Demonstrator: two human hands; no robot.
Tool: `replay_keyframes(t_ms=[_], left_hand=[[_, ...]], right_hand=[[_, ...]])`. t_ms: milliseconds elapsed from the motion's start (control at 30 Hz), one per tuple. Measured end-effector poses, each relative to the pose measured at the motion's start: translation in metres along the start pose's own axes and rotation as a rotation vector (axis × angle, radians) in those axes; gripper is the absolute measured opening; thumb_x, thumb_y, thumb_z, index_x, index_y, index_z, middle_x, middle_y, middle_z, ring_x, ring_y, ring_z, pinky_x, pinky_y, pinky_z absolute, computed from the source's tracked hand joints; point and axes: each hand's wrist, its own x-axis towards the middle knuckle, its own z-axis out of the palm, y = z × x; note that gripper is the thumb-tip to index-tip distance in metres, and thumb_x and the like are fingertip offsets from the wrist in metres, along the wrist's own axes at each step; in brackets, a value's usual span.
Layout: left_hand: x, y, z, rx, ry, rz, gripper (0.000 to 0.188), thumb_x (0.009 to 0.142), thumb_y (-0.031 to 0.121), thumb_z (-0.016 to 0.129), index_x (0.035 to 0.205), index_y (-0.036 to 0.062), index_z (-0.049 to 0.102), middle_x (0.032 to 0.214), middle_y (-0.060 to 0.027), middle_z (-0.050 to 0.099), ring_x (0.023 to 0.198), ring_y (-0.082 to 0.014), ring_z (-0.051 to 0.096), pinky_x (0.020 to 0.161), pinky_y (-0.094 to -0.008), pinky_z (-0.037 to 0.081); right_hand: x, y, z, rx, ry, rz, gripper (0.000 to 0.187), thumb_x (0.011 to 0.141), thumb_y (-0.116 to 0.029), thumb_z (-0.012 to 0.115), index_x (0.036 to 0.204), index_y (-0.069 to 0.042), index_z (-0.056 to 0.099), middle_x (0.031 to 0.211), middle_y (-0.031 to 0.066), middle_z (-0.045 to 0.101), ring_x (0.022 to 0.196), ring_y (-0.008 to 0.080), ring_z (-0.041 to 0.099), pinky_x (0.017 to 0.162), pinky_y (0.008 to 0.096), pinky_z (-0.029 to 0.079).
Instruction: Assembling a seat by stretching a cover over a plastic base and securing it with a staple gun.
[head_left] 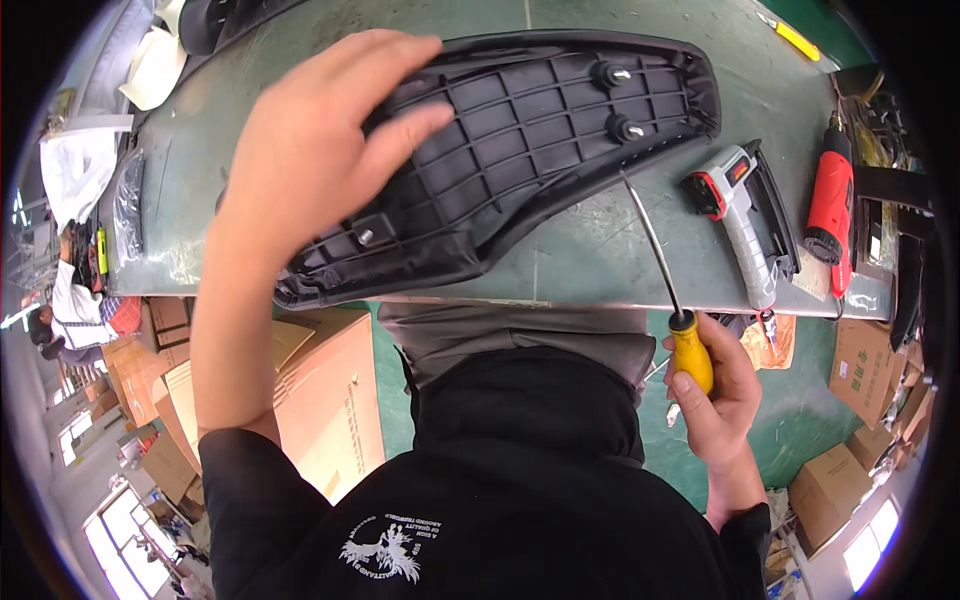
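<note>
A black seat (520, 125) lies across the bench with its ribbed plastic underside up and black cover material folded over its rim. Metal studs stick up from it, two at the right end and one near the lower left. Over its left part is my left hand (335, 125), fingers stretched toward the far edge and thumb apart; whether it touches the seat I cannot tell. My right hand (715, 390) is closed round the yellow handle of a screwdriver (692, 355). The long metal shaft points up and away, its tip close to the seat's near rim.
Right of the seat lie a grey and red staple gun (740, 215) and a red heat gun (830, 195). A yellow utility knife (795, 40) is at the far right. The green bench top (590, 245) ends just before my body. Cardboard boxes (330, 400) stand below on the left.
</note>
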Motion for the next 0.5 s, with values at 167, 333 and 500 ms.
replay_keyframes(t_ms=[167, 333, 500], left_hand=[[-0.018, 0.027, 0.005, 0.190, -0.053, 0.104, 0.047, 0.091, 0.020, 0.085, 0.135, 0.0077, 0.075, 0.154, -0.0135, 0.066, 0.148, -0.0462, 0.056, 0.122, -0.0561, 0.043], [-0.042, 0.028, 0.013, -0.097, -0.117, 0.100, 0.041, 0.090, 0.033, 0.086, 0.123, 0.0092, 0.079, 0.133, -0.0100, 0.074, 0.142, -0.0399, 0.061, 0.122, -0.0589, 0.044], [-0.053, 0.038, 0.026, 0.019, -0.154, 0.241, 0.040, 0.081, 0.027, 0.089, 0.114, 0.0065, 0.080, 0.129, -0.0090, 0.075, 0.135, -0.0339, 0.067, 0.121, -0.0591, 0.049]], right_hand=[[-0.009, 0.011, -0.017, -0.491, 0.067, -0.188, 0.059, 0.094, 0.004, 0.077, 0.150, 0.007, 0.060, 0.128, 0.0206, 0.072, 0.114, 0.0290, 0.072, 0.101, 0.0356, 0.054], [-0.004, 0.005, -0.010, -0.743, 0.163, -0.196, 0.057, 0.092, 0.007, 0.075, 0.148, 0.007, 0.062, 0.123, 0.0225, 0.072, 0.107, 0.0333, 0.072, 0.095, 0.0383, 0.056], [0.000, -0.018, -0.010, -0.802, 0.183, -0.064, 0.058, 0.092, 0.008, 0.074, 0.149, 0.008, 0.061, 0.122, 0.0231, 0.073, 0.105, 0.0344, 0.073, 0.094, 0.0399, 0.057]])
